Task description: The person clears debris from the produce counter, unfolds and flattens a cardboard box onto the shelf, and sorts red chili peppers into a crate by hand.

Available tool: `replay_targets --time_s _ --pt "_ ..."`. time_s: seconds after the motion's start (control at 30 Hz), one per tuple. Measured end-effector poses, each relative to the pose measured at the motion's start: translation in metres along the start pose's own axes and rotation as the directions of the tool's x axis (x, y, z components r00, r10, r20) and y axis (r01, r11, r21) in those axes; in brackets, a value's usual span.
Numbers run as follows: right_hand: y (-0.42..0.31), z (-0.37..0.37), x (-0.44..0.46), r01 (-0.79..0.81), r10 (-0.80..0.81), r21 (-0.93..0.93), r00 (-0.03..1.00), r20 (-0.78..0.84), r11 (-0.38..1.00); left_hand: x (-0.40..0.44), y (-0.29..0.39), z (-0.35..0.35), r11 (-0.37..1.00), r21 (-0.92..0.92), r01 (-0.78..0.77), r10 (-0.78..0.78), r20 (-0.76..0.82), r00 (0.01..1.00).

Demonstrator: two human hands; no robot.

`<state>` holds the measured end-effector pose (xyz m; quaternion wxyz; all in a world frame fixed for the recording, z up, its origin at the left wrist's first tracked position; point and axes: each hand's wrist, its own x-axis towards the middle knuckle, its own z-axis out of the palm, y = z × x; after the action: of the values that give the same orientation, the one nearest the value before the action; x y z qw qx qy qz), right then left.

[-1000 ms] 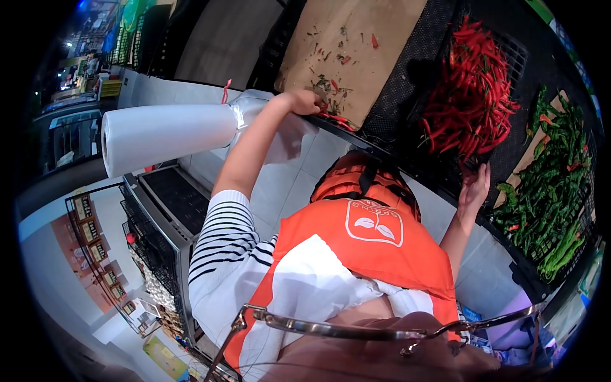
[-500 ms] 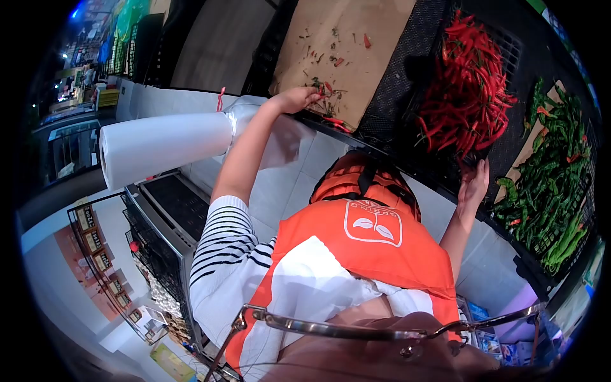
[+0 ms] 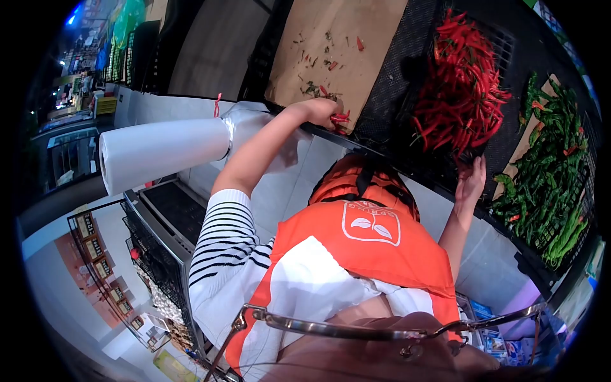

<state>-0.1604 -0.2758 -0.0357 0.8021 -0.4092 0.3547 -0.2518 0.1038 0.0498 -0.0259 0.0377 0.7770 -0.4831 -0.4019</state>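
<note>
My left hand [image 3: 323, 113] is closed round a few red chili peppers [image 3: 342, 118] at the near edge of a brown cardboard sheet [image 3: 356, 70]. Chili scraps [image 3: 312, 88] and bits of stem lie scattered on the sheet. My right hand [image 3: 471, 181] grips the near edge of a black crate [image 3: 439, 159], palm partly in view, some fingers in shadow. Just beyond it rises a big heap of red chilies [image 3: 464, 83]. To the right of that hand, green chilies [image 3: 547, 172] are spread on another cardboard-lined part of the stand.
A large roll of clear plastic bags [image 3: 165, 149] hangs on the left, beneath my left forearm. An orange apron [image 3: 363, 235] covers my front. A dark rack [image 3: 159, 254] stands at lower left, and yellow crates [image 3: 107, 102] show farther off.
My left hand has moved right and nearer along the cardboard, and red chilies now show in its fingers. My right hand stays at the crate edge. The view has shifted slightly.
</note>
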Motion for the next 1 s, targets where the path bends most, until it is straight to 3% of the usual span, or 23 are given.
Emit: replay_targets --time_s 0.17,0.27,0.4,0.53,0.57,0.67,0.7,0.73,0.77,0.8,0.87,0.9,0.97,1.0 --pt "-0.002 0.005 -0.003 0.028 -0.031 0.042 0.997 0.075 0.999 0.004 0.002 -0.01 0.999 0.004 0.041 -0.042 0.181 0.983" --pt "-0.005 0.009 -0.005 0.035 -0.04 0.049 0.993 0.111 0.998 0.005 -0.006 0.0 1.0 -0.011 -0.01 0.011 0.07 0.997" --pt "-0.002 0.004 -0.002 0.043 -0.05 0.057 0.99 0.129 0.997 -0.004 0.006 -0.007 0.998 0.014 0.057 -0.058 0.08 0.995" --pt "0.002 -0.004 0.002 0.037 -0.041 0.036 0.99 0.133 0.999 -0.004 -0.006 -0.005 1.0 -0.012 -0.029 0.029 0.01 1.0" --pt "0.003 -0.004 0.002 0.038 -0.044 0.044 0.989 0.144 0.998 -0.009 -0.011 -0.008 0.997 -0.043 -0.062 0.058 -0.096 0.994" --pt "-0.006 0.008 -0.007 0.056 -0.057 0.015 0.993 0.107 0.998 -0.031 0.006 -0.053 0.978 -0.179 -0.106 0.058 -0.257 0.965" --pt "-0.004 0.006 -0.005 0.068 -0.073 0.042 0.988 0.139 0.997 -0.04 0.021 -0.068 0.881 -0.437 -0.181 0.022 -0.345 0.939" --pt "-0.002 0.004 -0.003 0.078 -0.089 0.068 0.981 0.173 0.995 -0.042 0.032 -0.082 0.61 -0.759 -0.23 -0.059 -0.333 0.941" --pt "-0.006 0.01 -0.007 0.072 -0.089 0.097 0.978 0.188 0.993 -0.043 0.05 -0.101 0.5 -0.828 -0.254 -0.108 -0.35 0.931" --pt "-0.004 0.007 -0.005 0.074 -0.09 0.092 0.979 0.184 0.993 -0.049 0.073 -0.131 0.816 -0.568 -0.105 -0.171 -0.413 0.895" --pt "-0.002 0.004 -0.005 0.071 -0.081 0.067 0.984 0.158 0.995 -0.03 0.099 -0.165 0.858 -0.402 -0.321 0.013 -0.606 0.795" --pt "-0.002 0.005 -0.005 0.069 -0.079 0.069 0.986 0.147 0.995 -0.014 0.116 -0.179 0.799 -0.386 -0.461 0.097 -0.675 0.732" --pt "-0.003 0.008 -0.006 0.064 -0.073 0.072 0.989 0.13 0.995 0.019 0.151 -0.212 0.853 -0.06 -0.518 0.323 -0.719 0.615" --pt "-0.004 0.01 -0.007 0.062 -0.073 0.08 0.988 0.135 0.995 0.039 0.168 -0.224 0.866 -0.029 -0.499 0.333 -0.712 0.619"
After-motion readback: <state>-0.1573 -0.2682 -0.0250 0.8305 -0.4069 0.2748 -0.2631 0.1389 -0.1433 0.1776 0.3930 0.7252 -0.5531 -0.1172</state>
